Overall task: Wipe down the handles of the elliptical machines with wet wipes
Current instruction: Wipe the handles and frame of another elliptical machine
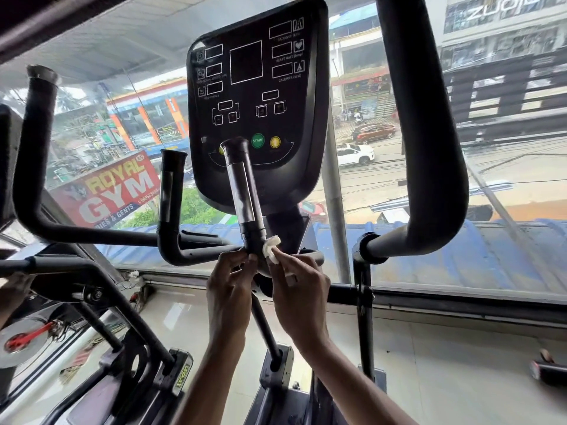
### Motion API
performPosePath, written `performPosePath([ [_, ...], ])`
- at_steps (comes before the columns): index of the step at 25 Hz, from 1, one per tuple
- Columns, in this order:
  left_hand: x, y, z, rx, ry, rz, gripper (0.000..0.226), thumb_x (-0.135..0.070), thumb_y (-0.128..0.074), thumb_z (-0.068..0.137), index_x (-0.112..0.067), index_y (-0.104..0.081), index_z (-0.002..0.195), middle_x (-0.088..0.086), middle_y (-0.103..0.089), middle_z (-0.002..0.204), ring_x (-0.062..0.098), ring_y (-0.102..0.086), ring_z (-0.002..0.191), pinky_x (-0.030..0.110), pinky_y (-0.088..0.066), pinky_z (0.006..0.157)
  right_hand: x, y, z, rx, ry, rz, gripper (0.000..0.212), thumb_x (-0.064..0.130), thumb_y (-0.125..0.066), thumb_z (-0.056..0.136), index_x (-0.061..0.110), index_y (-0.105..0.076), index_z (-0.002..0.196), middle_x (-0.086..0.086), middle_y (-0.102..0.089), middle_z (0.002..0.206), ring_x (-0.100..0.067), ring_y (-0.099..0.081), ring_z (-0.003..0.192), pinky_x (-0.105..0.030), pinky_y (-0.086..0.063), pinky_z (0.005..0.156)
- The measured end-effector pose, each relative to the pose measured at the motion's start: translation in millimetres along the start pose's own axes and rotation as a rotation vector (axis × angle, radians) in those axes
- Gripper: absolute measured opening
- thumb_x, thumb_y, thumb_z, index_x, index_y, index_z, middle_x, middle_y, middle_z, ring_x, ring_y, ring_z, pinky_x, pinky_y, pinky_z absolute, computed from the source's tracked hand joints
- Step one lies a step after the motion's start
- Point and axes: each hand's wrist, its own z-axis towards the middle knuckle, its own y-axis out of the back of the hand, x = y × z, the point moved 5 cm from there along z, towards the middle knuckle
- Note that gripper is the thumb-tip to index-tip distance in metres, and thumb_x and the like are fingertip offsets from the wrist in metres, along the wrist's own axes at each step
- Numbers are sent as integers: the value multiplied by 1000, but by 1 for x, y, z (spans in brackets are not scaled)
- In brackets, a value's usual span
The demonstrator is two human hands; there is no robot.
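Note:
A black fixed handle (pixel 244 185) with a silver sensor strip rises in front of the console (pixel 257 96). At its bent base my right hand (pixel 299 294) pinches a crumpled white wet wipe (pixel 271 248) against the tube. My left hand (pixel 228 289) grips the same bend from the left, fingertips on the tube. A second short handle (pixel 171 191) stands to the left. The big moving arm handles curve up at the far left (pixel 32 167) and the right (pixel 429 148).
A large window fills the wall behind the machine, with a street and a gym sign outside. Another machine's frame (pixel 92 302) and a red-hubbed flywheel (pixel 24 338) crowd the lower left. Pale floor tiles lie below on the right.

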Motion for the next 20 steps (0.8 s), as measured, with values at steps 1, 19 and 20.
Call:
performPosePath([
  [1,-3,-1,-1,17,-6,-5,5,-17,-66,98,-16,-71,96,2,-78,84,16,-73,79,24,-51,66,1,-5,6,12,-87,76,10,19,-73,97,19,-83,97,4,-75,77,7,-62,73,-16,-52,68],
  [19,-20,2,39,57,-26,-74,15,-27,-67,98,-22,-71,111,-2,-78,98,7,-71,89,14,-48,68,19,-36,74,42,-30,81,23,24,-73,96,17,-79,116,11,-79,104,1,-73,92,-21,-57,79],
  [20,-20,2,39,57,-30,-75,13,-25,-66,98,-21,-71,110,-3,-78,97,6,-71,89,12,-48,67,17,-32,66,46,-5,41,22,23,-74,95,17,-79,116,8,-79,106,1,-73,93,-18,-55,79],
])
